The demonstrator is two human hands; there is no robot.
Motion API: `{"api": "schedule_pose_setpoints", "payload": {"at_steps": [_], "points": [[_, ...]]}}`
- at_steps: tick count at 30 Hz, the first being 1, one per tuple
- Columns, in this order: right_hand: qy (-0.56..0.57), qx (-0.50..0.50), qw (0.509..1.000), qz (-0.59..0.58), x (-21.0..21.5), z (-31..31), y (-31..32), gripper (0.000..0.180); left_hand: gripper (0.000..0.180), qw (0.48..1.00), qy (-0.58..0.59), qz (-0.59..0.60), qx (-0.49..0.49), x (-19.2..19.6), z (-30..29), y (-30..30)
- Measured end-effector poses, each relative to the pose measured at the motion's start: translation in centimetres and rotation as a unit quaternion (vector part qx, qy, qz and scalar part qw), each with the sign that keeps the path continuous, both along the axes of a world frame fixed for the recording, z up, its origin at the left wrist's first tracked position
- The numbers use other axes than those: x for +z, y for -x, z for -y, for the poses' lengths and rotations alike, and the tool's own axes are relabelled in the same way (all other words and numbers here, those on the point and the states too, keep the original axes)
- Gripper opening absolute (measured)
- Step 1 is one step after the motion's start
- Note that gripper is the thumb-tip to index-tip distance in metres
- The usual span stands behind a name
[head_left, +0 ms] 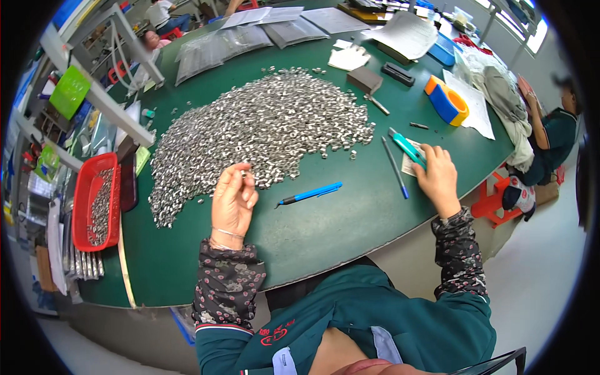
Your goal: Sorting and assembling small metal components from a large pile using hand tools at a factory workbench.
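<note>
A broad heap of small silvery metal rings [262, 119] covers the middle of the green table [325, 237]. My left hand [232, 201] is raised at the heap's near edge, thumb and fingertips pinched on what looks like one small metal ring [244, 173], largely hidden by the fingers. Over on the right, my right hand [439, 177] is closed around the near end of a teal utility knife [406, 147], which lies over a small pale paper [409, 166]. A blue pen-shaped tool [312, 193] with a dark tip rests between my hands. Just left of the knife lies a blue-grey pen [395, 167].
At the left stands a red basket [79, 209] partly filled with small metal parts. An orange-and-blue tape dispenser [447, 101], a dark block [364, 80] and a black case [398, 74] sit farther back. Plastic-bagged sheets [225, 47] line the far edge. A person [556, 131] sits at the right.
</note>
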State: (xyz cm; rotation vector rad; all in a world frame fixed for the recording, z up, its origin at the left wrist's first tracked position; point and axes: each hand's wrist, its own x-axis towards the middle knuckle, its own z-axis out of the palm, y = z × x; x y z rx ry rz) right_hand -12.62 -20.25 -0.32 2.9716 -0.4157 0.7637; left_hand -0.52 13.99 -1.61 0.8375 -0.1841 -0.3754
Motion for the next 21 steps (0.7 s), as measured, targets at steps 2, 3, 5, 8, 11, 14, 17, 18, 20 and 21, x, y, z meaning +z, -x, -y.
{"api": "schedule_pose_setpoints", "payload": {"at_steps": [2, 3, 5, 8, 11, 14, 17, 18, 20, 21], "points": [[0.007, 0.002, 1.0, -0.012, -1.4, 1.8, 0.0, 0.027, 0.016, 1.0, -0.021, -0.01, 0.0, 0.0, 0.3, -0.3], [-0.002, 0.003, 1.0, -0.015, -1.4, 1.7, -0.2, 0.026, 0.016, 0.999, -0.031, -0.013, 0.016, 0.5, 0.0, 0.2], [-0.023, 0.007, 1.0, 0.002, -1.3, 2.0, 0.0, 0.025, 0.014, 0.999, -0.032, -0.015, 0.018, 0.2, 0.2, 0.0], [-0.068, -0.007, 0.996, 0.051, -0.1, 1.9, 0.2, 0.024, 0.013, 0.999, -0.011, -0.03, 0.015, -0.3, 0.2, -0.2], [-0.227, 0.114, 0.957, 0.137, 3.2, 0.1, -1.3, 0.026, 0.014, 0.999, 0.006, -0.039, 0.004, -0.9, 0.1, -0.4], [-0.301, 0.229, 0.907, 0.186, 7.5, -6.7, -3.9, 0.027, 0.013, 0.999, 0.016, -0.043, 0.022, -0.7, -0.7, -0.3], [-0.324, 0.316, 0.884, 0.121, 8.8, -11.8, -6.3, 0.027, 0.011, 0.998, 0.028, -0.05, 0.029, -0.5, -1.1, -0.6], [-0.347, 0.337, 0.871, 0.083, 8.1, -12.8, -7.0, 0.027, 0.011, 0.997, 0.036, -0.056, 0.036, -0.5, -1.1, -0.6], [-0.379, 0.37, 0.848, 0.021, 6.1, -13.9, -8.3, 0.027, 0.009, 0.997, 0.044, -0.055, 0.045, -0.4, -1.0, -0.9], [-0.388, 0.38, 0.84, -0.002, 5.0, -14.1, -8.6, 0.027, 0.009, 0.997, 0.042, -0.056, 0.045, -0.5, -0.9, -1.0]]}}
